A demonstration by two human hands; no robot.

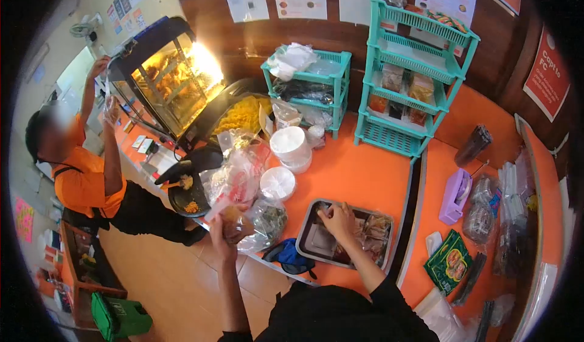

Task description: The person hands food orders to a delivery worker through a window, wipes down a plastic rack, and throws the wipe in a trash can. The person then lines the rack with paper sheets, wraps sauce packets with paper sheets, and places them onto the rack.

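My left hand [222,243] grips a small clear plastic bag [236,223] with brownish contents, held up near the counter's front edge. Below and right of it, my right hand [338,221] reaches into a metal tray [309,249]. Its fingers are closed near the tray's far left part; what they pinch is too small to name. Plastic packets [376,228] with dark brown contents fill the tray's right side. Beside the held bag lies a clear bag of green leaves [267,219]. A blue pouch [293,257] rests against the tray's left side.
White tubs [291,149] and clear plastic bags [234,181] stand behind the left hand. Turquoise racks [389,86] line the wall. At right are a purple dispenser [455,197] and a green packet [448,263]. A co-worker in orange [91,184] stands by the lit display case [170,80].
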